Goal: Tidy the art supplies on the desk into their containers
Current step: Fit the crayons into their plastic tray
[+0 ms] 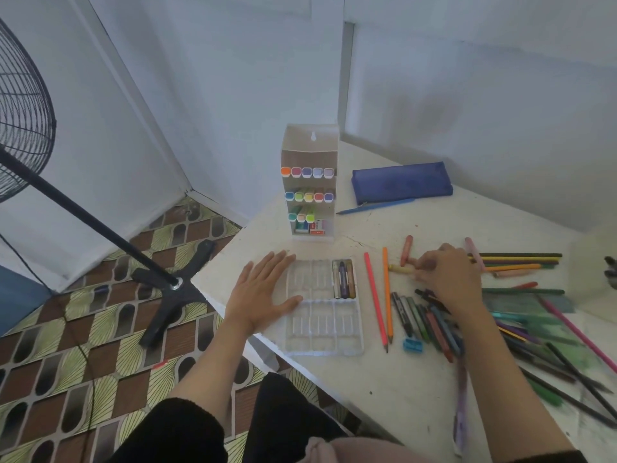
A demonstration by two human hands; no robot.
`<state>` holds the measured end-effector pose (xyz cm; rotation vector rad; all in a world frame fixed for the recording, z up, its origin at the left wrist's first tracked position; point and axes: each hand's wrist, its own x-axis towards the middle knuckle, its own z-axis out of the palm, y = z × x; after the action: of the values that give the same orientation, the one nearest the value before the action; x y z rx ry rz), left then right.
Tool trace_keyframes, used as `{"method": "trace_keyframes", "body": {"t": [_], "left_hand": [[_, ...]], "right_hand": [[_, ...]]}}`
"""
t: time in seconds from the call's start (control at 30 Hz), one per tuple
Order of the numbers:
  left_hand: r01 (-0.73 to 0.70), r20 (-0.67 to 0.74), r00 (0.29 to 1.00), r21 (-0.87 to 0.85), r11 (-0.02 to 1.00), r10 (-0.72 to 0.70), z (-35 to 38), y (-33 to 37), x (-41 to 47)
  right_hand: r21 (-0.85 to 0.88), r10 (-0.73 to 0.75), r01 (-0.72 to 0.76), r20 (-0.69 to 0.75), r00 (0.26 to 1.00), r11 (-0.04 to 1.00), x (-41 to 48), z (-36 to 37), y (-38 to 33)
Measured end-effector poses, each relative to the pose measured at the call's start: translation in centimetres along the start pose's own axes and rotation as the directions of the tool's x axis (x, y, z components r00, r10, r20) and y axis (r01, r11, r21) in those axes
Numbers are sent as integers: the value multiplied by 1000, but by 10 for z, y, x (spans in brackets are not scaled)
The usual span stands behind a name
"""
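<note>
My right hand [447, 279] is out over the desk [367, 379], right of the tray [322, 332]. Its fingers are curled and pinch the right end of a yellow crayon [400, 269]. The crayon lies flat on the desk and points left towards the tray, with most of it sticking out past my fingertips. The back of the hand covers the grip itself, so I cannot tell which fingers meet on it.

My left hand [263, 289] lies flat, fingers spread and relaxed, just left of the tray, with the thumb touching its near-left edge. The tray is clear plastic. Only its far-right slot is filled, with a few dark crayons [344, 279] side by side.

An orange crayon [406, 250] lies just beyond the yellow one, and a pink crayon [472, 252] sits behind my knuckles. Between tray and hand lie a pink pencil [375, 302] and an orange pencil [387, 295], both pointing towards me. A blue sharpener [413, 344] sits near their tips.

My right wrist and forearm cover part of the pencil pile [430, 322], which is blurred, so I cannot count the pencils. More pencils run off the right edge. Further back stand a marker rack [310, 182] and a blue pouch [400, 183].
</note>
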<state>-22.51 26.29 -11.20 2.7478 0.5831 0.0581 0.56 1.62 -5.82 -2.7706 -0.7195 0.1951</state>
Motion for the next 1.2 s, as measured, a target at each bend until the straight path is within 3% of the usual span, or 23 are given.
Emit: {"method": "trace_keyframes", "body": {"t": [0.27,0.43,0.57,0.7,0.87,1.0,1.2], "left_hand": [[7,5,1000,-2,1000,-7,-2,2,0],[1,9,1000,-8,1000,0,0,1,0],[-2,13,1000,0,1000,2,-1,0,-1],[0,14,1000,1,1000,0,-1,1,-1],[1,16,1000,4,1000,-1,0,0,0],[6,16,1000,3,1000,-6,1,-1,0],[2,10,1000,-2,1000,-2,0,0,0]], "right_hand": [[243,-93,100,-41,995,965,-4,7,8],[605,-95,106,-50,994,789,-10,-2,-8],[736,-83,108,-70,994,669,-13,-5,-30],[686,-227,231,-97,969,690,-12,-2,-58],[670,-326,218,38,945,710,-9,15,-93],[584,-336,194,144,931,788,-6,33,-109],[403,-358,291,99,929,868,-2,48,-113]]}}
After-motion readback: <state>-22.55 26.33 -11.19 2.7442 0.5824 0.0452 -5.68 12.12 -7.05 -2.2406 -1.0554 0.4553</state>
